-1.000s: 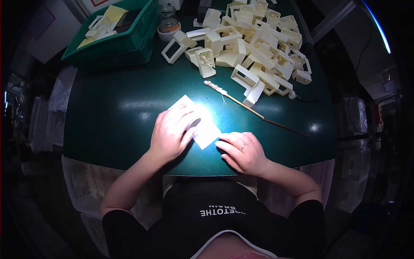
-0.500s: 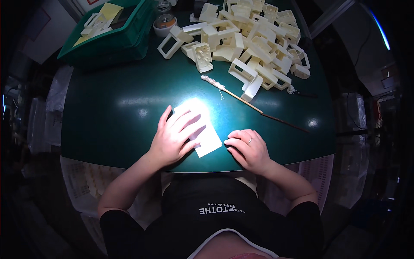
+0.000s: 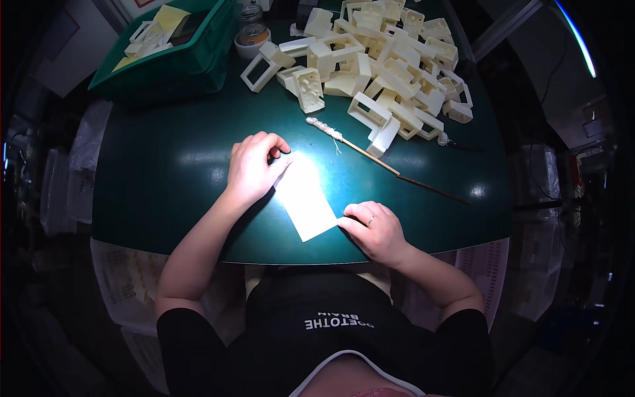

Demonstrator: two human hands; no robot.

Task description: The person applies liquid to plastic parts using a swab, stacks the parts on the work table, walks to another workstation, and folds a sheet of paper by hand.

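A white rectangular sheet, apparently paper (image 3: 305, 202), lies on the green table in front of me, so brightly lit that its surface detail is washed out. My left hand (image 3: 253, 165) is at the sheet's far left corner, fingers curled and thumb tip against the edge. At the near right corner, my right hand (image 3: 376, 231), with a ring on one finger, pinches the sheet between thumb and fingers. Beyond the sheet lies a thin wooden stick (image 3: 370, 157) with a white wrapped tip (image 3: 324, 129).
Many cream plastic housings (image 3: 397, 73) are heaped at the back right of the table (image 3: 165, 198). A green bin (image 3: 172, 63) holding pale parts stands at the back left, beside a glass jar (image 3: 253, 33). Plastic crates (image 3: 122, 278) sit below the table's front edge.
My left hand has lifted off the middle of the sheet and curled its fingers at the far left corner. My right hand has moved slightly left to the near right corner.
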